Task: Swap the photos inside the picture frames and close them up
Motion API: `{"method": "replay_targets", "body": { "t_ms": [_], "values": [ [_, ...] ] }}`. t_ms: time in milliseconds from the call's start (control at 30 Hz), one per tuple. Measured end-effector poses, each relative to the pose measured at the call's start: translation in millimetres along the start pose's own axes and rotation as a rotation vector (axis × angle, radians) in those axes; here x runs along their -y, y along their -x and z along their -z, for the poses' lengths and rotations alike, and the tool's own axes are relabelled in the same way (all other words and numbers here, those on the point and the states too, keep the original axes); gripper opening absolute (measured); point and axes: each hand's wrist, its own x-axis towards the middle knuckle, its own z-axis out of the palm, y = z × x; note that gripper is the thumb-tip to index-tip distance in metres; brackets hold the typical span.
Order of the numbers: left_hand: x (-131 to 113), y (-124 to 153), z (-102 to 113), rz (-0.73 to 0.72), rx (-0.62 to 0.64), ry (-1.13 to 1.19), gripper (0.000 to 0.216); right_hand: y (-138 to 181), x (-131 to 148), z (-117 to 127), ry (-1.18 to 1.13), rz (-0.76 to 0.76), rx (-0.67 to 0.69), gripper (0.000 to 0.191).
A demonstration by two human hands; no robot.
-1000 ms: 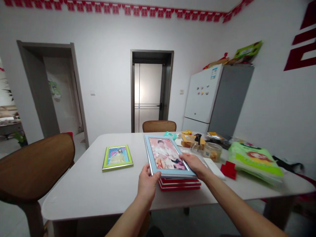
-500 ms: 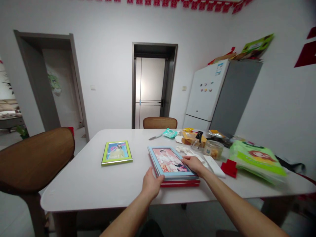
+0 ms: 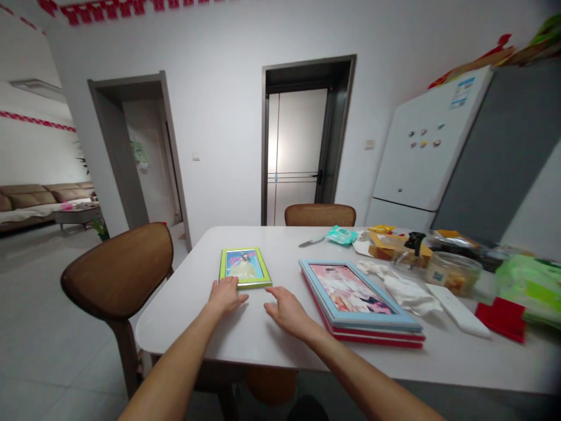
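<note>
A small green picture frame (image 3: 244,266) lies flat on the white table (image 3: 263,333). My left hand (image 3: 225,294) rests just in front of its near edge, fingers spread, touching or nearly touching the frame. My right hand (image 3: 287,310) hovers open over the tabletop a little to the right of it, holding nothing. Further right, a blue picture frame (image 3: 357,293) lies on top of a stack of red frames (image 3: 377,337), apart from both hands.
A brown chair (image 3: 118,272) stands at the table's left corner, another chair (image 3: 319,214) at the far side. White cloth (image 3: 407,292), a remote (image 3: 458,310), a jar (image 3: 453,272), snack packets and a red box (image 3: 502,318) crowd the right. A fridge (image 3: 438,152) stands behind.
The blue frame was lowered onto the red stack and let go. Both hands moved left to the green frame, and my view turned left.
</note>
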Motion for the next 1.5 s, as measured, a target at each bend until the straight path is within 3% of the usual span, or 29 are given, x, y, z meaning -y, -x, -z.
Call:
{"method": "replay_targets", "body": {
  "t_ms": [100, 200, 300, 400, 467, 567, 767, 867, 967, 1067, 1200, 1333, 1500],
  "values": [
    [-4, 21, 4, -0.037, 0.008, -0.033, 0.037, -4, -11, -8, 0.068, -0.106, -0.06, 0.045],
    [-4, 64, 7, -0.061, -0.012, -0.043, 0.035, 4, -23, -3, 0.11, -0.176, -0.064, 0.047],
    [-3, 112, 10, -0.067, -0.063, -0.053, 0.033, 24, -21, -2, 0.096, -0.163, 0.005, 0.045],
    [-12, 139, 8, -0.067, -0.103, -0.085, 0.039, 45, -6, -8, 0.069, -0.095, 0.025, 0.04],
    [-23, 142, 3, -0.109, -0.108, -0.097, 0.047, 55, 5, -13, 0.035, -0.056, 0.017, 0.039],
    [-39, 132, -7, -0.18, -0.064, -0.064, 0.037, 61, 15, -18, -0.048, -0.039, 0.014, 0.039],
    [-43, 126, -15, -0.167, -0.075, 0.045, 0.038, 63, 15, -14, -0.411, -0.161, -0.003, 0.048],
    [-43, 128, -4, -0.169, -0.153, 0.162, 0.036, 63, 24, -4, -0.659, -0.215, -0.051, 0.056],
    [-47, 127, 15, -0.131, -0.352, 0.4, 0.029, 63, 39, 2, -0.772, -0.1, -0.112, 0.057],
    [-52, 126, 31, -0.038, -0.537, 0.758, 0.024, 61, 52, -4, -0.644, 0.113, -0.094, 0.064],
    [-50, 129, 35, 0.123, -0.652, 1.121, 0.031, 60, 58, -21, -0.387, 0.321, -0.06, 0.065],
    [-36, 137, 21, 0.27, -0.558, 1.32, 0.057, 64, 47, -27, -0.175, 0.403, -0.051, 0.053],
    [-15, 149, -2, 0.28, -0.371, 1.165, 0.066, 75, 22, -24, 0.053, 0.509, -0.025, 0.051]
  ]
}}
